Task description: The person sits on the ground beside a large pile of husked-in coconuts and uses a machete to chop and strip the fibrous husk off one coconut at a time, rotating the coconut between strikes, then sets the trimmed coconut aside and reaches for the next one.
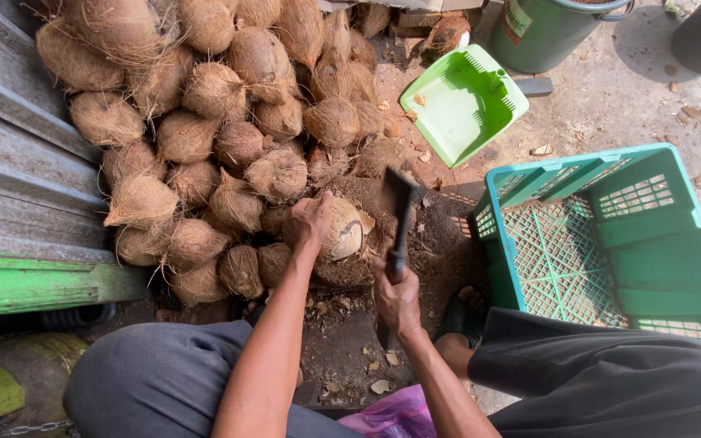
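My left hand (307,225) grips a partly husked brown coconut (344,231), whose pale shell shows on the right side. It rests on a low stump covered in husk fibre. My right hand (396,296) is closed round the handle of a dark cleaver (400,212), its blade raised just right of the coconut. Behind the coconut lies a big pile of several husked coconuts (220,122).
A teal plastic crate (610,235) stands to the right, beside my sandalled foot (460,312). A light green dustpan (460,101) and a green bucket (541,32) lie behind it. Corrugated metal sheeting (10,170) runs along the left. Pink plastic (395,414) sits between my knees.
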Available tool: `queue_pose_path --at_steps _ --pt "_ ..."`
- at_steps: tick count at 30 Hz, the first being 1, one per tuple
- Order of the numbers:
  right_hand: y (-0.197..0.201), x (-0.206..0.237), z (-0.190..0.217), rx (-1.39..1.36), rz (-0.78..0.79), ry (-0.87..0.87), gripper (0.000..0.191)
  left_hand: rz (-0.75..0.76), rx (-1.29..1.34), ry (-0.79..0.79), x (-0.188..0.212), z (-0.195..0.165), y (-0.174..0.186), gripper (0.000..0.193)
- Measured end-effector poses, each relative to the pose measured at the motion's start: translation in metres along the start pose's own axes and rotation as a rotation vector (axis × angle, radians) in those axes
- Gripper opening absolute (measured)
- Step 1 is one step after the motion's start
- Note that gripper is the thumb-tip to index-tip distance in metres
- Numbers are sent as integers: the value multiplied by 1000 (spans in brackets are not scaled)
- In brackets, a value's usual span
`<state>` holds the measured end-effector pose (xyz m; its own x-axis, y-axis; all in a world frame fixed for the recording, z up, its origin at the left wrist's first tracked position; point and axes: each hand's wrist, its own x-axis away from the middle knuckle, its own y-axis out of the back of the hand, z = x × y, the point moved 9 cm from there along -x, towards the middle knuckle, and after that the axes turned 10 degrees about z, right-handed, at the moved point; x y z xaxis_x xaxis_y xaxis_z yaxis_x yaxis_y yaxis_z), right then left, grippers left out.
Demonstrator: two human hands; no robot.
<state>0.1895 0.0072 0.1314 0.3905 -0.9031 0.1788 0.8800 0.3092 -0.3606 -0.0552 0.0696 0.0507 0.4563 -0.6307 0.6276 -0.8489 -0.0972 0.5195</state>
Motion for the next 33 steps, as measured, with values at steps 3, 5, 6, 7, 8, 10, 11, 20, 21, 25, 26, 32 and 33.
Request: queue_pose_path --at_steps 3,5,6,7,8,10,11,20,21,25,26,32,33 --pt "7 2 -16 663 26 -282 41 32 9 14 -1 -1 -1 54" --pt "18 -3 -3 400 -37 -176 41 19 -24 -2 -2 -3 1 57" --pt "21 -1 0 266 -65 -147 41 18 -44 14 -1 1 2 59" --pt "24 0 8 230 -100 -78 40 7 -50 11 0 2 3 60" --pt "23 0 15 194 -128 2 40 -13 -50 1 0 3 5 61" --pt "14 0 16 145 -144 46 41 -29 -63 0 1 4 7 63" --pt "5 -1 9 132 -126 18 43 -31 -74 4 1 4 7 64" --pt "15 -3 7 183 -76 -44 42 -39 -72 -41 -3 5 6 61" --pt "16 -2 14 126 -90 61 43 -37 -94 -41 -2 6 5 59" --pt "3 -2 -13 436 -72 -190 47 -5 -28 0 0 9 1 61" --pt "2 -1 -24 533 -33 -339 44 -7 -14 8 1 9 2 60" --pt "14 -3 -14 556 -95 -279 39 -82 -3 -96 3 -2 8 53" --pt "19 -1 -17 541 -137 -294 39 -79 -41 -80 4 1 7 52"
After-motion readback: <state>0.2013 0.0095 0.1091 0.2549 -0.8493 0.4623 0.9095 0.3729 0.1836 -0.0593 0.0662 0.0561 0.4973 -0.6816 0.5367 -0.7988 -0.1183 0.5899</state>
